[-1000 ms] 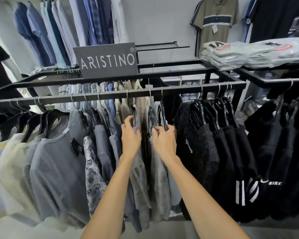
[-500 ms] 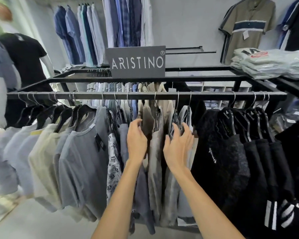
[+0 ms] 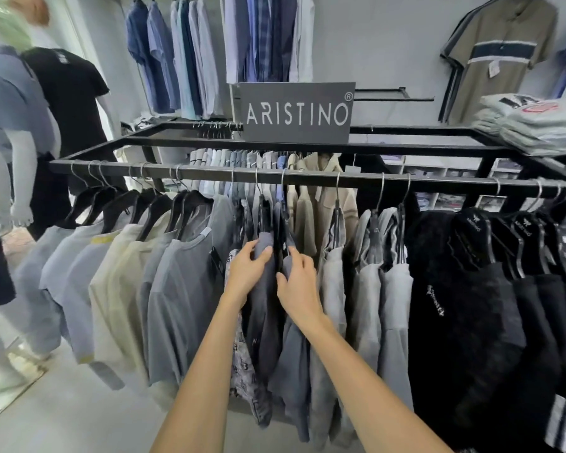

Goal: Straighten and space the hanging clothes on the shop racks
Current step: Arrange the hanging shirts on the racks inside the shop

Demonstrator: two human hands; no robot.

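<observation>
A black rack rail point(image 3: 307, 178) carries hangers with pale tees on the left, grey and blue garments in the middle, and black garments point(image 3: 464, 305) on the right. My left hand point(image 3: 247, 273) grips the upper edge of a dark grey-blue garment point(image 3: 263, 308), thumb in front of the cloth. My right hand point(image 3: 299, 286) holds the neighbouring blue-grey garment point(image 3: 294, 354) just to its right, fingers curled on its top edge. Three light grey garments point(image 3: 370, 289) hang spaced apart to the right of my hands.
An ARISTINO sign point(image 3: 296, 112) stands on the rack's top frame. Folded grey shirts point(image 3: 536, 125) lie stacked at the right. Shirts hang on the back wall point(image 3: 389, 44). Two dressed mannequins point(image 3: 20, 132) stand at the left on the pale floor point(image 3: 62, 413).
Both hands have shifted left along the rail, from the light grey garments to the dark blue-grey ones. The light grey garments now hang spaced apart. The view has panned left.
</observation>
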